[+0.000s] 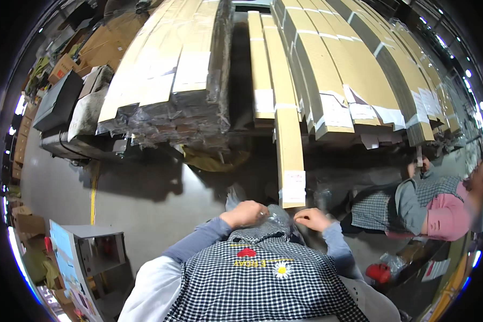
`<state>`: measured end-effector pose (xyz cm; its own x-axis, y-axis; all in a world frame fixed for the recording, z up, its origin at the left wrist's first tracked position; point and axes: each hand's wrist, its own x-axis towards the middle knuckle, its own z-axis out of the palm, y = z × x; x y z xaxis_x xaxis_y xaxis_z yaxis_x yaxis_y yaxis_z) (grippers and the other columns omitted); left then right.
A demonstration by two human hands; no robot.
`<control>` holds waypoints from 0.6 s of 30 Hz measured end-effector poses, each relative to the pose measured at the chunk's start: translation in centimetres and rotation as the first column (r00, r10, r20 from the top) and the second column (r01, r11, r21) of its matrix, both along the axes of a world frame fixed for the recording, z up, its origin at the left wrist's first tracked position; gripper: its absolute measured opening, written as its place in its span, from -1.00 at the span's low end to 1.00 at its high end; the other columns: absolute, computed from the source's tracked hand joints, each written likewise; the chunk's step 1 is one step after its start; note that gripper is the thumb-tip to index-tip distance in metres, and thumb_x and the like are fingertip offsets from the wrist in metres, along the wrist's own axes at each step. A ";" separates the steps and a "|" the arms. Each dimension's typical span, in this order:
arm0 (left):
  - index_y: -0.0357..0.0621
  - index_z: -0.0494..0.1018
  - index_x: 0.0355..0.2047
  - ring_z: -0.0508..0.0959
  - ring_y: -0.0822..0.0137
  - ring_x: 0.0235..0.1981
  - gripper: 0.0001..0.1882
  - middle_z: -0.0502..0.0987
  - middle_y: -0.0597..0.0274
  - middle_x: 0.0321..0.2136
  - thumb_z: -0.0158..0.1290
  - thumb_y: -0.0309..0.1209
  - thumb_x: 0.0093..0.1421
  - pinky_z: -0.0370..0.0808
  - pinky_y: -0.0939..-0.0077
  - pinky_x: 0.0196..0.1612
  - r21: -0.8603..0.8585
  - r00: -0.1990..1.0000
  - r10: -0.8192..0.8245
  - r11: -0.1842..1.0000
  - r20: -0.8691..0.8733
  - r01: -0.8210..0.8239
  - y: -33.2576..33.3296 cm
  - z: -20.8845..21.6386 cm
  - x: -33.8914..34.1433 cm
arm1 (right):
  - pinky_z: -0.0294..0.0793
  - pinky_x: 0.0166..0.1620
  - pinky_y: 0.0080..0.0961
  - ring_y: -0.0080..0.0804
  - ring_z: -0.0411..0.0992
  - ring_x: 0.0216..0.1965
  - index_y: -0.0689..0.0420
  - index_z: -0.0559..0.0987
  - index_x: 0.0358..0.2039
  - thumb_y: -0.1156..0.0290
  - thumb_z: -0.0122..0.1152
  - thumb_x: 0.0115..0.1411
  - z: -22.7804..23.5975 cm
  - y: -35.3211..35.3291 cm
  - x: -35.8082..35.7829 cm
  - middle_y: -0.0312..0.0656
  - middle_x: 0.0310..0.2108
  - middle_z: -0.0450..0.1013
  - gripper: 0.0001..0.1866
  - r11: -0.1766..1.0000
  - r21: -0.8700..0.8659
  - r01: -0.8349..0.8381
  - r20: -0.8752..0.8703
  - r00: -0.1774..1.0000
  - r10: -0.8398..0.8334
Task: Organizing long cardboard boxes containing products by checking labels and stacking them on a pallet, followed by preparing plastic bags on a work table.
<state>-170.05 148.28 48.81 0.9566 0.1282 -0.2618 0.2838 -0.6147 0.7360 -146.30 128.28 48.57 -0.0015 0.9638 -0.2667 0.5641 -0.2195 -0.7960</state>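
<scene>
Carton (288, 137), just beyond right hand (313, 219), contact unclear

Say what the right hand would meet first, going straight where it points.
From the right hand, probably the clear plastic leftward; depth is unclear, and a cardboard box ends just above that line.

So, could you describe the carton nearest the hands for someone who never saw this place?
Find the large right stack of long cartons. Near its left edge is a narrow tan carton, white label on its near end. Unlike its neighbours, it juts out farther, toward the right hand.
</scene>
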 end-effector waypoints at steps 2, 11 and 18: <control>-0.13 0.54 -0.22 0.59 0.00 -0.25 -0.77 0.61 0.04 -0.29 0.07 -0.43 0.09 0.51 0.20 -0.19 0.106 0.995 -0.084 0.990 -0.045 0.088 -1.3 -2.6 2.2 | 0.49 -0.19 -0.34 -0.15 0.53 -0.30 0.26 0.61 -0.39 0.33 0.21 0.10 -3.0 -1.0 0.8 -0.08 -0.40 0.54 -0.77 0.999 -0.033 0.027 0.291 0.957 -0.016; -0.24 0.51 -0.37 0.54 0.43 -0.36 -0.90 0.57 0.33 -0.48 0.17 -0.49 0.11 0.47 0.48 -0.20 -0.746 0.972 0.222 0.660 0.073 -0.095 2.6 0.9 6.9 | 0.36 -0.39 -0.67 -0.64 0.38 -0.47 0.24 0.50 -0.50 0.64 0.07 0.02 -0.7 2.6 2.5 -0.33 -0.53 0.43 -0.94 0.758 0.083 0.647 -0.580 0.650 -0.491; -0.18 0.56 -0.42 0.55 0.24 -0.42 -0.89 0.54 0.09 -0.50 0.18 -0.40 0.12 0.46 0.40 -0.27 -0.259 0.934 0.300 0.934 0.197 -0.245 5.5 -4.7 9.3 | 0.45 -0.41 -0.45 -0.26 0.47 -0.48 0.23 0.49 -0.43 0.66 0.07 0.10 -5.5 8.7 3.8 -0.13 -0.44 0.44 -0.94 0.623 0.561 0.545 -0.001 0.753 -0.658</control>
